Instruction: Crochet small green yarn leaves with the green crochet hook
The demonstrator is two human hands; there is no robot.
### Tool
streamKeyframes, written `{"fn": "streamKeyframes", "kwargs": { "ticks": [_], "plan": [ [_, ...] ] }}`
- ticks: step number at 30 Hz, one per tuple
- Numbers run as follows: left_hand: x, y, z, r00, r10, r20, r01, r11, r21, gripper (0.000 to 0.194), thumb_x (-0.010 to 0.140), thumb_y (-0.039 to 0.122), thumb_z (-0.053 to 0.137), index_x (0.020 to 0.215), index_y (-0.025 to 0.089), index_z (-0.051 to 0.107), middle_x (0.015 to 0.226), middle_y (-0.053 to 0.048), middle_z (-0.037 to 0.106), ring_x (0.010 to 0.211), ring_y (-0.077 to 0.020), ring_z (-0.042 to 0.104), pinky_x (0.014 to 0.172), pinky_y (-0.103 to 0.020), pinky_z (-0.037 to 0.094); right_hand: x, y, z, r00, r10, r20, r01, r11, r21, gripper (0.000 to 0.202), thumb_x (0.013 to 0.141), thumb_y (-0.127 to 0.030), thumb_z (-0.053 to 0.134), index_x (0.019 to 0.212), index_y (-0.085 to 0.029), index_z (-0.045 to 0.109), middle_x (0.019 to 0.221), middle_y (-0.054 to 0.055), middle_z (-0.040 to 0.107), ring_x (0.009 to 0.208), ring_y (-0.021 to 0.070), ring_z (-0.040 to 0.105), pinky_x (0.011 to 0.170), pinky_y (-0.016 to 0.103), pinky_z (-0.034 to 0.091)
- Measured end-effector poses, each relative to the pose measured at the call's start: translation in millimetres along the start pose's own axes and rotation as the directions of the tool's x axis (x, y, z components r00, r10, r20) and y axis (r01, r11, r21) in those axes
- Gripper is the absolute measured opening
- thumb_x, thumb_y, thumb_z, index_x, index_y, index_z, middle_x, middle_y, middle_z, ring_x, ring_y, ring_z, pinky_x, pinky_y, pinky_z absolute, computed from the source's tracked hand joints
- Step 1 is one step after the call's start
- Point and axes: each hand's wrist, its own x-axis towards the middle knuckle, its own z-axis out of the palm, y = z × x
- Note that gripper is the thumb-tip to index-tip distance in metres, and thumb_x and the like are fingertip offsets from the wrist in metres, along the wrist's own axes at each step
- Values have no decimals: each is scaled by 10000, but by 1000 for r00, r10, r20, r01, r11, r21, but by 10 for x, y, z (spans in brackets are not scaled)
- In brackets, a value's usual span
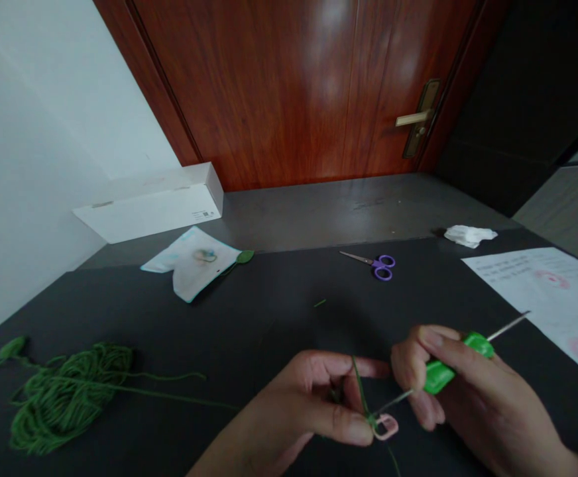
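Both hands (pixel 319 397) (pixel 448 384) meet, seemingly pinching yarn (pixel 361 391) and hook (pixel 438 374).

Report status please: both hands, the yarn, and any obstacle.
Left hand pinches green yarn at pink ring. Right hand grips green-handled crochet hook, tip at the ring. Nothing in the way.

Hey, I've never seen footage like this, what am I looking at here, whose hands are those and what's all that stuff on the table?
This is one picture from a camera worn on a person's head, looking down at their own bare hands. The right hand grips a green-handled crochet hook. The left hand pinches green yarn and a small pink ring at the hook's tip. On the dark table lie a green yarn bundle, purple scissors, a printed sheet, a plastic packet and a white box.
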Motion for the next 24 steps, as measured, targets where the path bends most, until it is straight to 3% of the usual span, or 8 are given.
{"fn": "streamKeyframes", "kwargs": {
  "ticks": [5, 10, 14, 17, 20, 24],
  "plan": [
    [27, -46, 15, 969, 58, -240, -64, 998, -19, 597, 599, 264, 812, 1170, 197, 651, 718, 30, 548, 696, -125, 489, 725, -290, 347, 17, 45, 32, 998, -67, -7, 66, 994, -83, 424, 936, -402, 451, 669, -177, 693, 591, 31, 635, 572, 142, 529, 571, 253, 425],
    [32, -51, 19, 950, 143, -278, -132, 990, 57, 723, 638, 221, 796, 1310, 207, 532, 677, 62, 534, 661, -102, 484, 690, -264, 353, -12, 122, 14, 992, -119, -29, 111, 972, -209, 416, 951, -397, 417, 724, -192, 699, 642, 35, 634, 610, 157, 538, 589, 257, 443],
    [42, -43, 37, 924, 181, -338, -179, 983, 38, 809, 636, 168, 789, 1371, 199, 452, 683, 64, 547, 668, -108, 519, 692, -260, 381, -57, 160, -16, 975, -222, 28, 214, 889, -405, 390, 972, -375, 368, 801, -216, 681, 692, 38, 635, 655, 177, 566, 613, 281, 460],
    [51, -71, 53, 910, 210, -359, -224, 975, 3, 831, 670, 129, 760, 1410, 190, 388, 700, 58, 554, 748, -135, 583, 778, -281, 410, -98, 152, -7, 924, -362, 123, 366, 744, -558, 297, 970, -334, 386, 870, -243, 651, 709, 29, 633, 670, 186, 596, 610, 286, 470],
    [53, -112, 67, 887, 263, -381, -281, 960, 8, 828, 708, 123, 731, 1434, 173, 337, 703, 54, 563, 757, -135, 585, 863, -315, 409, -115, 140, 2, 836, -477, 272, 507, 480, -716, 189, 954, -300, 440, 970, -268, 626, 759, 35, 672, 725, 210, 634, 638, 301, 488],
    [47, -147, 81, 854, 303, -423, -292, 952, 92, 825, 736, 192, 729, 1447, 201, 311, 703, 51, 564, 719, -133, 543, 826, -314, 404, -81, 186, -36, 689, -565, 454, 617, 129, -776, 188, 936, -279, 447, 1013, -252, 617, 737, 53, 699, 695, 235, 640, 599, 327, 483]
  ]
}}
